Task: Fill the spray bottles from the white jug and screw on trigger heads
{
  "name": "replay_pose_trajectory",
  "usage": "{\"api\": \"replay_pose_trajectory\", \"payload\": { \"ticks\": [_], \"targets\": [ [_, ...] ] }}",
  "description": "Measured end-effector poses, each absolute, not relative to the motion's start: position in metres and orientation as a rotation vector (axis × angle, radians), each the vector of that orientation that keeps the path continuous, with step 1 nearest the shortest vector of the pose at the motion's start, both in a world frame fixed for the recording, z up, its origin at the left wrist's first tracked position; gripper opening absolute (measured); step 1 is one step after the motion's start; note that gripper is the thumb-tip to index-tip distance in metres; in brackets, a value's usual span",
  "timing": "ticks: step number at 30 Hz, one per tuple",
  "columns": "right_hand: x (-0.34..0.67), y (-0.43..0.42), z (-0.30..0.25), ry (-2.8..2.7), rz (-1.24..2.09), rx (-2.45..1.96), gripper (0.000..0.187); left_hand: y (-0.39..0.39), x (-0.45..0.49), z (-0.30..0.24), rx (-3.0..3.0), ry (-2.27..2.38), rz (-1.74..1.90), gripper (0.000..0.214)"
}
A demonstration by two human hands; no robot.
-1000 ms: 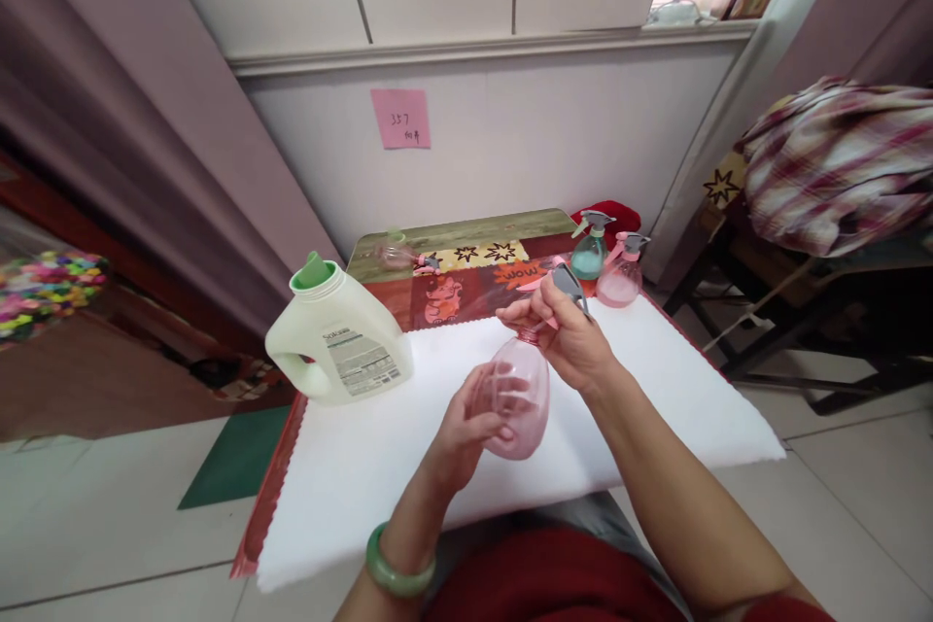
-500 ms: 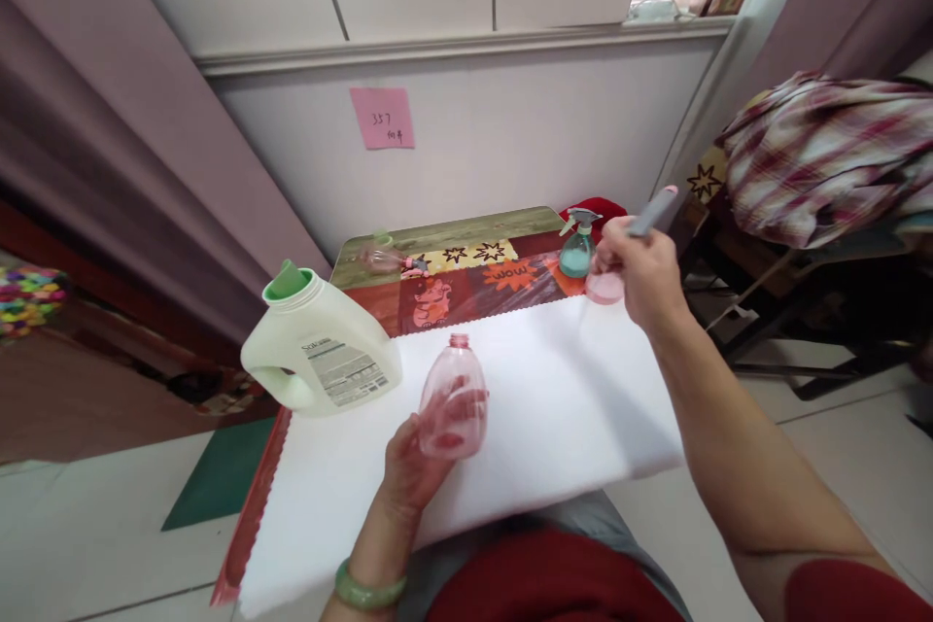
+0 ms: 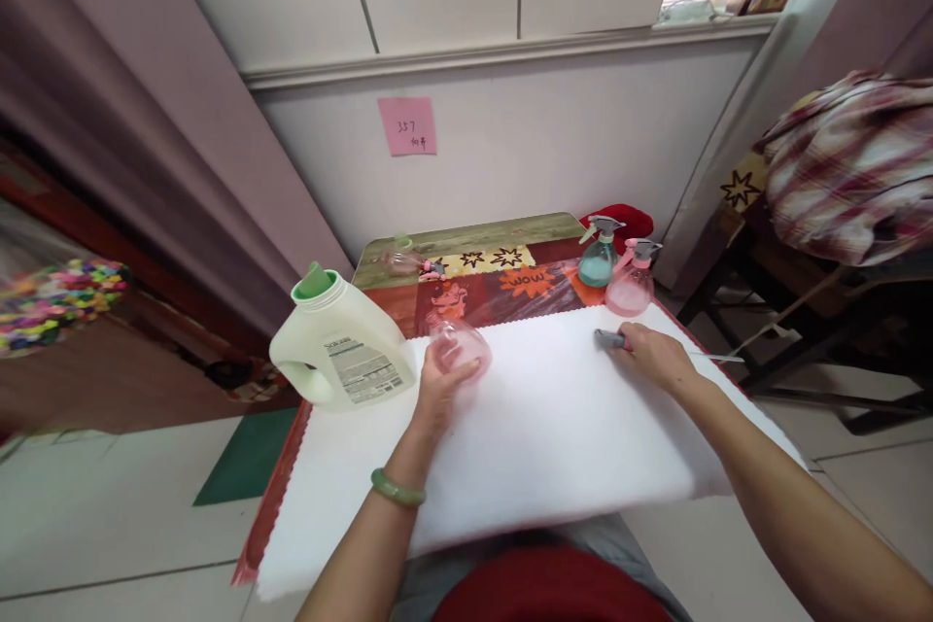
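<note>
My left hand (image 3: pixel 435 387) is wrapped round an open pink bottle (image 3: pixel 460 346) and holds it down on the white pad (image 3: pixel 554 428), just right of the white detergent jug (image 3: pixel 342 350) with its green cap. My right hand (image 3: pixel 656 357) lies over the grey spray head (image 3: pixel 609 339) on the pad at the right. Its thin dip tube (image 3: pixel 718 357) sticks out to the right. Whether the fingers grip the spray head or merely rest on it I cannot make out.
A teal spray bottle (image 3: pixel 599 258) and a pink spray bottle (image 3: pixel 631 284) stand at the back right of the small table. Another pink bottle (image 3: pixel 405 261) lies at the back left. A chair with plaid cloth (image 3: pixel 852 165) stands to the right.
The spray head came off the pink bottle. My right hand carried it up to the right, then down onto the pad. My left hand moved the bottle forward toward the jug.
</note>
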State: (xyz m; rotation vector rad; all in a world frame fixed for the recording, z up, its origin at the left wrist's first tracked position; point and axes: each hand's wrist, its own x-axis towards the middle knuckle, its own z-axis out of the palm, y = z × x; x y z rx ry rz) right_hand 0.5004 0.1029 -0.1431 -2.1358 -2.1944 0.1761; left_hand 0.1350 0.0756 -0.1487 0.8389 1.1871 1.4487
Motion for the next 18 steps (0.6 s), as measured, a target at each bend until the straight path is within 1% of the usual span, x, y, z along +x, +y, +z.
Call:
{"api": "replay_pose_trajectory", "payload": {
  "ticks": [3,7,10,14,18],
  "targets": [
    [0.514,0.100,-0.160,-2.191,0.146,-2.035,0.020,0.094,0.145,-0.153,0.963,1.280,1.493,0.079],
    [0.524,0.093,-0.180,-2.196,0.228,-1.836,0.031,0.120,0.154,-0.157,1.104,1.378,1.492,0.087],
    [0.530,0.090,-0.189,-2.167,0.259,-1.674,0.028,0.139,0.158,-0.159,1.176,1.440,1.492,0.087],
    [0.532,0.090,-0.193,-2.092,0.263,-1.492,0.029,0.161,0.166,-0.161,1.273,1.482,1.501,0.091],
    [0.528,0.095,-0.193,-2.102,0.247,-1.443,0.030,0.176,0.178,-0.166,1.344,1.498,1.511,0.100]
  ]
}}
